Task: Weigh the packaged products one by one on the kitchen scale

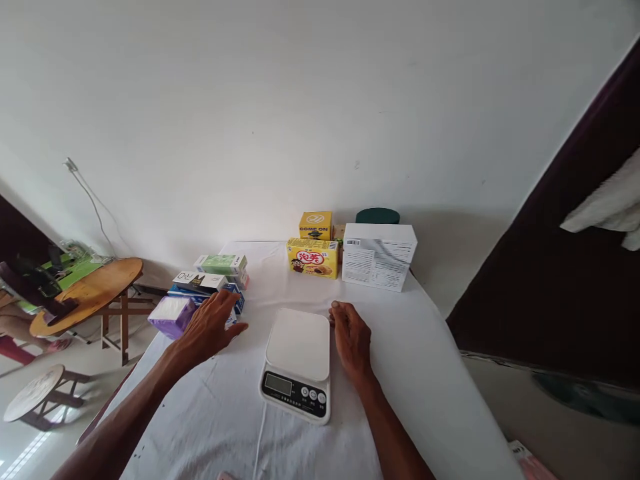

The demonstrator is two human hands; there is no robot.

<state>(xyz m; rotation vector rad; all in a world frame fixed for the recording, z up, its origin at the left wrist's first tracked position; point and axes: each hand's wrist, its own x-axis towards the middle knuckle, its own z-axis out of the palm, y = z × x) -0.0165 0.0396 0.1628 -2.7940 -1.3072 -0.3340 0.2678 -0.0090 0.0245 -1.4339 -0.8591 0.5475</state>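
Note:
A white kitchen scale (299, 363) with a dark display lies in the middle of the white-covered table (410, 373). My right hand (351, 339) rests flat on the cloth right beside the scale's right edge, fingers together and stretched, holding nothing. My left hand (210, 325) hovers, fingers spread, over a stack of small boxes (207, 287) at the table's left edge, next to a purple packet (171, 315).
At the back of the table stand a yellow snack box (313, 257), a smaller yellow box (315, 225) behind it, and a large white box (379, 255) with a dark green lid (377, 215) behind. A round wooden table (87, 293) and a stool (40, 393) are at left.

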